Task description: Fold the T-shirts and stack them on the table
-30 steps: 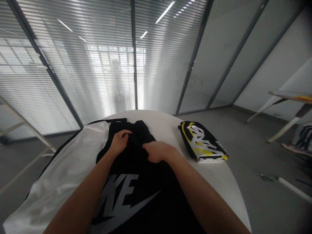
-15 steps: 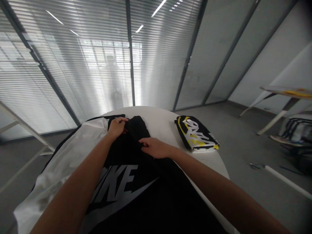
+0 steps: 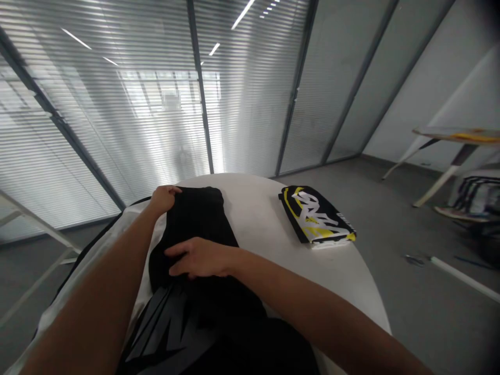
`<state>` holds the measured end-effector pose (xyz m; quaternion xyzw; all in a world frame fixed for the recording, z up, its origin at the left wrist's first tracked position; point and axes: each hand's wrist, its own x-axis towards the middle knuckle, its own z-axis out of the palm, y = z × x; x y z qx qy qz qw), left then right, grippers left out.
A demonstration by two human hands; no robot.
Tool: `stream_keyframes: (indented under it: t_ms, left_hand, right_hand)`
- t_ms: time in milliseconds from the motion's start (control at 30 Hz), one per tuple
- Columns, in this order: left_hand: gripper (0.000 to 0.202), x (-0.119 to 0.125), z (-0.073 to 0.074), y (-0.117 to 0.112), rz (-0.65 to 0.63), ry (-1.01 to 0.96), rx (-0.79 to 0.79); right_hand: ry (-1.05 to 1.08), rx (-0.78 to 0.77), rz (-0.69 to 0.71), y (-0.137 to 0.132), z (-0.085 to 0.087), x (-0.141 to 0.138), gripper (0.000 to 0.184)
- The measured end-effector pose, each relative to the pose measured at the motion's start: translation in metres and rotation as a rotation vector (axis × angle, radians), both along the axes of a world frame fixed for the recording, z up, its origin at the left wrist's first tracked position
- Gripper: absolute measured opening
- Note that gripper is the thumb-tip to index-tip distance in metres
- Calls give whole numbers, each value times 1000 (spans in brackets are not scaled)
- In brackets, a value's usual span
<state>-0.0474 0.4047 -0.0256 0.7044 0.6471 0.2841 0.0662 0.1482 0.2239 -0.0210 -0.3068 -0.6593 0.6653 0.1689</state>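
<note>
A black shirt (image 3: pixel 199 219) with a large grey printed logo lies lengthways on a round white table (image 3: pixel 265 229). My left hand (image 3: pixel 163 198) pinches the shirt's far left corner, fingers closed on the cloth. Nearer to me, my right hand (image 3: pixel 197 258) rests across the middle of the shirt with fingers stretched out flat, pressing the fabric down. The logo (image 3: pixel 167 328) is bunched and creased below that hand.
A white garment (image 3: pixel 133 224) lies under the black shirt on the left. A folded black, white and yellow shirt (image 3: pixel 316 221) sits at the table's right edge. Glass walls with blinds stand behind; another table (image 3: pixel 453 138) and a striped bag (image 3: pixel 474 195) are at far right.
My left hand moved farther away along the shirt's top edge. My right hand slid left and opened flat on the shirt. The logo is now crumpled.
</note>
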Motion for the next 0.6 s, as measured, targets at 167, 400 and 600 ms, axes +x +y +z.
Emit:
stream_keyframes:
  t_ms: [167,400,600]
  left_hand:
    - [38,-16,-26,3,63,178,-54]
    - [46,3,-21,-24,305,274,-158]
    - [68,5,-17,-56,395,266,-361]
  right_hand:
    - [-5,-99,349,-1,-10,15,64]
    - [-191,-49,439,25,9,59,53]
    - [-666,472,-181,63,-4,94,37]
